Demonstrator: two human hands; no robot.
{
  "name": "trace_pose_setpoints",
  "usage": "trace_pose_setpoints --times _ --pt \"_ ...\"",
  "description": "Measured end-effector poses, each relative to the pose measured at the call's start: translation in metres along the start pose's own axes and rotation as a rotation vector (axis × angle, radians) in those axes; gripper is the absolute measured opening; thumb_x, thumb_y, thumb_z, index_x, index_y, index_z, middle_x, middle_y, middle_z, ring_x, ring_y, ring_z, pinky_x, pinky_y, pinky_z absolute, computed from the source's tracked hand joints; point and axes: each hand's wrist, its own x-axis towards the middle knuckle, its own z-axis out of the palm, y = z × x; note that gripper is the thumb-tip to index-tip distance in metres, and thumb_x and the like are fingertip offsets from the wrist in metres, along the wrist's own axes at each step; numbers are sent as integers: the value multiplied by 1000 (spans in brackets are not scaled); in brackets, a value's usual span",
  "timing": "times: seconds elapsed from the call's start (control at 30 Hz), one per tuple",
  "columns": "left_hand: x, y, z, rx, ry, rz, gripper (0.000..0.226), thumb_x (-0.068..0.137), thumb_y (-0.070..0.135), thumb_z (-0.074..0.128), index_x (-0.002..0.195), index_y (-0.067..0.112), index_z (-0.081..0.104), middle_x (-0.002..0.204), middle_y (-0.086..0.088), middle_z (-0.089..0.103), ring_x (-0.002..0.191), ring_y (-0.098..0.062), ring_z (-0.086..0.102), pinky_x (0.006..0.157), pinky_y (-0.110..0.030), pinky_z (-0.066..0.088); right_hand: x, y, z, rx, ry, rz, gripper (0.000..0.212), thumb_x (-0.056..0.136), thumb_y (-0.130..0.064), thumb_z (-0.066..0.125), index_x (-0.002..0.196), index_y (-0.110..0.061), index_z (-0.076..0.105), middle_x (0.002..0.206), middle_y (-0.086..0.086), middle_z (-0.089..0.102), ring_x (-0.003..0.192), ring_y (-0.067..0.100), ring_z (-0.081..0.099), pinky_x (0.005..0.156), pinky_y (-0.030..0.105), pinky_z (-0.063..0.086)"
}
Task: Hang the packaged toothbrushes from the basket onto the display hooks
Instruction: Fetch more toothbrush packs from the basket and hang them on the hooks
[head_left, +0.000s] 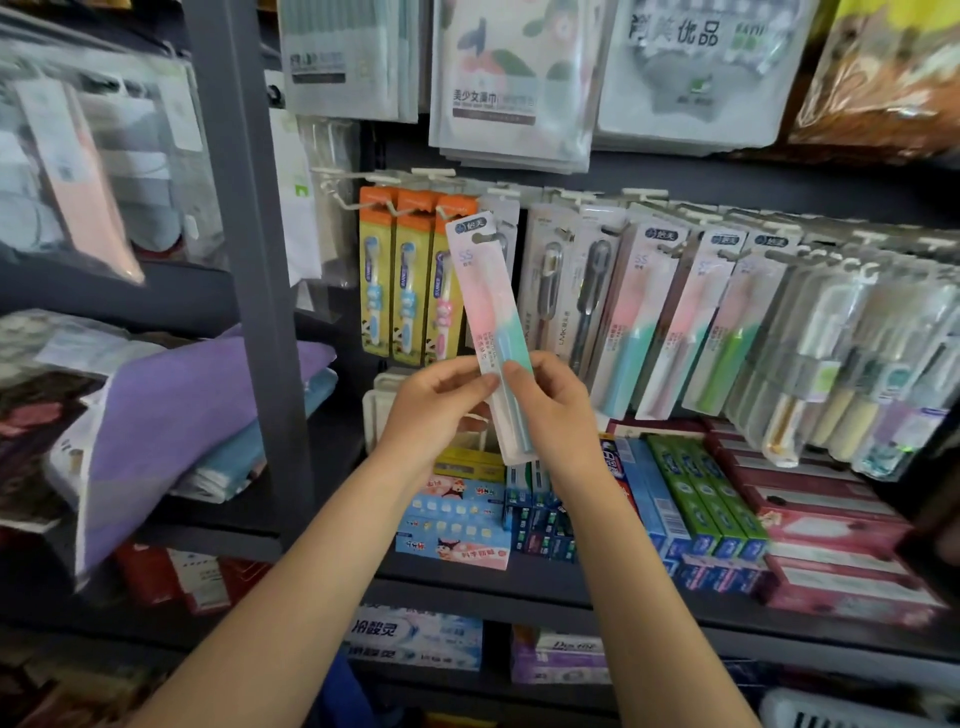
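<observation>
Left of the grip, folded purple and blue cloths (208, 415) on a dark shelf, apart from the job. Just above and left of the pinch, three orange-topped children's toothbrush packs (410, 280), already hung on white display hooks (400, 205).

At the grip itself: left hand (441, 405) and right hand (550, 405), thumbs and fingers curled and pinching the lower half of one packaged toothbrush (491, 322), pink and mint. Held low, probably to leave the top hang-hole free and visible; card tilted slightly, hole raised to hook height, not yet threaded on any hook.

Below the grip, toothpaste boxes (691, 499) stacked on the shelf.

Right of the grip, matching pink-and-mint packs (691, 322) hanging in a row, likely the intended home. Basket not clearly in view; possibly the white object at bottom right.
</observation>
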Motion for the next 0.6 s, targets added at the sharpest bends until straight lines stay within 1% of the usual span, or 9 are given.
trace_pose_setpoints --times 0.13,0.23,0.3,0.37,0.43,0.5,0.53,0.6 --pt "5 1 2 -22 8 9 21 94 9 68 114 14 74 97 -2 78 83 -15 72 67 -24 56 6 -1 1 -3 13 32 14 101 -20 58 100 -10 68 88 16 63 75 14 55 68 28 46" --pt "9 1 5 -19 5 24 20 95 7 67 111 16 74 92 -1 77 78 -13 70 66 -24 57 10 1 1 -8 26 37 15 101 -21 59 101 -9 69 99 24 64 78 17 55 71 33 46" --pt "11 1 6 -7 9 26 20 95 6 67 108 18 74 91 -2 76 77 -14 70 66 -25 59 12 3 0 -9 25 40 14 101 -21 60 99 -9 68 96 24 64 78 17 55 71 33 45" --pt "14 -1 7 -6 12 21 20 95 6 67 106 20 75 89 -2 76 76 -14 70 67 -26 60 15 5 -2 -8 18 42 13 101 -20 59 99 -10 69 89 17 64 77 16 56 70 31 46" --pt "17 -1 9 -22 6 20 21 94 5 67 104 22 75 86 1 77 73 -13 70 65 -25 59 18 5 -5 -13 22 34 12 101 -18 60 99 -13 70 87 11 65 76 15 56 68 29 46" --pt "20 -1 13 -40 2 26 22 94 5 68 104 24 75 86 0 77 73 -14 70 65 -24 59 22 5 -9 -8 44 22 11 100 -18 60 96 -18 71 87 9 66 77 13 58 67 26 47" --pt "22 -1 16 -48 0 30 22 93 6 68 104 24 75 86 0 77 74 -14 70 65 -23 59 24 5 -11 -3 57 19 12 100 -18 61 93 -20 71 86 10 67 77 13 58 68 26 48" --pt "26 0 21 -47 -3 40 22 93 7 69 107 23 74 87 1 78 74 -12 71 65 -23 59 28 8 -14 -1 75 16 15 100 -20 61 90 -23 71 88 19 67 77 17 58 68 29 48"
